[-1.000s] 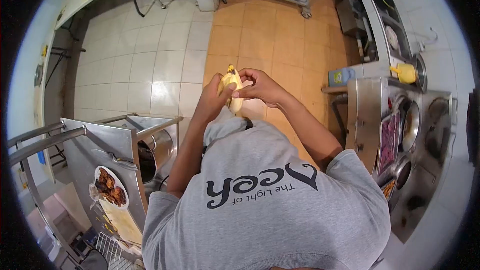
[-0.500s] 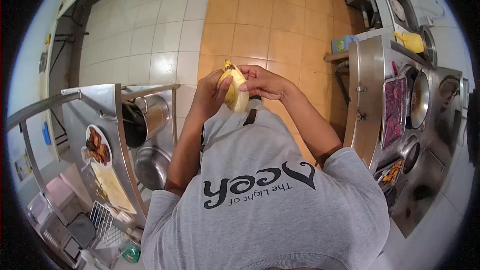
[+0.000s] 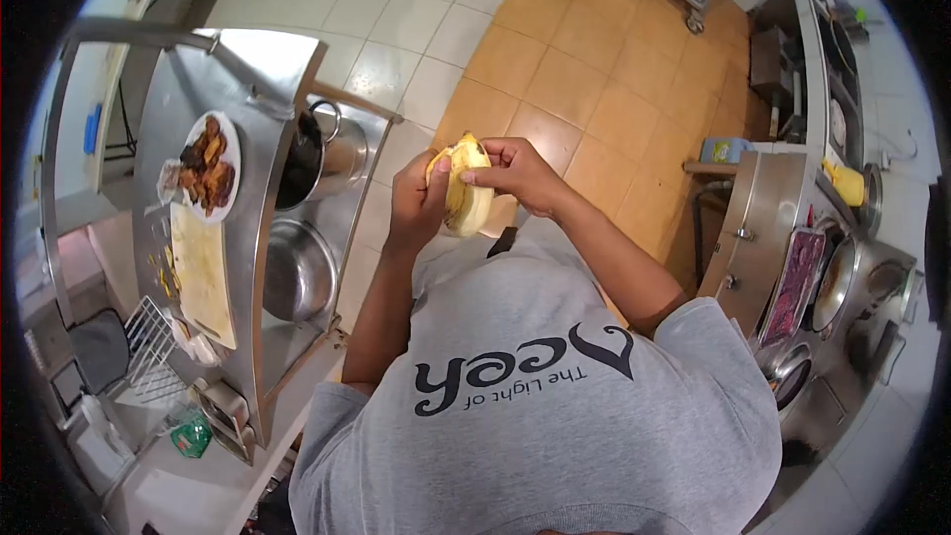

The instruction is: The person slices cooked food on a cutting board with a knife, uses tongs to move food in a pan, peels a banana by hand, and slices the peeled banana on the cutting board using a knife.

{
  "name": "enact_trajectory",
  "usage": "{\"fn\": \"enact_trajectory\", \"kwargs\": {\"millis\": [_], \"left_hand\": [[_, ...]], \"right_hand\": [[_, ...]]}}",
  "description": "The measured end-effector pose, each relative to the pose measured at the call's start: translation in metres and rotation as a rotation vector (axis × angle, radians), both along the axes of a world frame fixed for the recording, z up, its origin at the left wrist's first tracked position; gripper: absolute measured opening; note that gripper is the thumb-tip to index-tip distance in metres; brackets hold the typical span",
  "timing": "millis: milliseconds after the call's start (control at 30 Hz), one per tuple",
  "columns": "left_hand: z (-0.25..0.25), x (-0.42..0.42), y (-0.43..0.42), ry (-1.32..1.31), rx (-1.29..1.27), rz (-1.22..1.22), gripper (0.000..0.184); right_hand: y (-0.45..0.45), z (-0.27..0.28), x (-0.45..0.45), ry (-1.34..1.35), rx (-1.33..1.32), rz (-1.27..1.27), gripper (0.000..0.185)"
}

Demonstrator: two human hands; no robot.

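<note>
Head camera view: we had the banana (image 3: 477, 204) near twelve o'clock, out in front of our shirt (image 3: 535, 436), between both hands. Our left hand (image 3: 421, 200) cupped its left flank, thumb pressed along the upper face; our right hand (image 3: 523, 176) pinched from two o'clock, thumb tip against it. The hidden undersides of our fingers we could not tell. The peel (image 3: 452, 204) seemed partly loosened beside paler flesh. We judged the fruit light and soft, its bare part slippery and easily bruised or snapped, the peel limp yet tougher. The surest hold, we thought, was on the skin near the stem, with light support lower down. From the banana, a plate of browned food (image 3: 235, 160) lay at nine o'clock, and a yellow dipper (image 3: 845, 182) at three.
</note>
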State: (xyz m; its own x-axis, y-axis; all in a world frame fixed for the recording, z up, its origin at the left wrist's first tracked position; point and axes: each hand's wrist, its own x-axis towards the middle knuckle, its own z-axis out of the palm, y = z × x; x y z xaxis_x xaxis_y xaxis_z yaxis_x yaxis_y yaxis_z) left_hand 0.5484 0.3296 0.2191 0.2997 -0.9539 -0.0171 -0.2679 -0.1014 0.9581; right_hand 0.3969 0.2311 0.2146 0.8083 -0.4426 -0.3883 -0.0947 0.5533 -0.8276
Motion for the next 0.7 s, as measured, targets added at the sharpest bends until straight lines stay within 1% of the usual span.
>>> {"fn": "enact_trajectory", "kwargs": {"millis": [100, 200, 233, 333, 367, 467, 567, 600, 667, 700], "left_hand": [[-0.011, 0.043, 0.031, 0.071, -0.040, 0.094, 0.027], [-0.003, 0.077, 0.066, 0.319, -0.139, 0.236, 0.026], [-0.016, 0.100, 0.083, 0.325, -0.045, 0.168, 0.031], [-0.025, 0.152, 0.118, 0.364, 0.059, 0.162, 0.033], [-0.026, 0.168, 0.130, 0.418, 0.071, 0.095, 0.037], [-0.010, 0.184, 0.148, 0.486, 0.010, 0.144, 0.024], [0.007, 0.199, 0.154, 0.247, 0.088, 0.036, 0.025], [0.010, 0.202, 0.156, 0.170, 0.122, -0.007, 0.026], [0.010, 0.207, 0.163, 0.137, 0.076, 0.020, 0.027], [0.011, 0.208, 0.163, 0.120, 0.049, 0.031, 0.028]], "right_hand": [[0.021, -0.007, 0.043, -0.084, 0.101, 0.078, 0.035], [0.053, -0.005, 0.092, -0.192, 0.183, 0.097, 0.037], [0.067, -0.008, 0.111, -0.169, 0.216, 0.090, 0.040], [0.094, -0.003, 0.152, -0.024, 0.049, 0.135, 0.043], [0.101, -0.003, 0.163, 0.007, -0.016, 0.146, 0.048], [0.123, 0.011, 0.189, 0.125, -0.199, 0.138, 0.050], [0.141, 0.016, 0.199, 0.087, -0.408, 0.099, 0.050], [0.144, 0.019, 0.201, 0.108, -0.397, 0.096, 0.049], [0.151, 0.025, 0.203, 0.151, -0.373, 0.086, 0.046], [0.155, 0.027, 0.202, 0.111, -0.329, 0.074, 0.044]]}}
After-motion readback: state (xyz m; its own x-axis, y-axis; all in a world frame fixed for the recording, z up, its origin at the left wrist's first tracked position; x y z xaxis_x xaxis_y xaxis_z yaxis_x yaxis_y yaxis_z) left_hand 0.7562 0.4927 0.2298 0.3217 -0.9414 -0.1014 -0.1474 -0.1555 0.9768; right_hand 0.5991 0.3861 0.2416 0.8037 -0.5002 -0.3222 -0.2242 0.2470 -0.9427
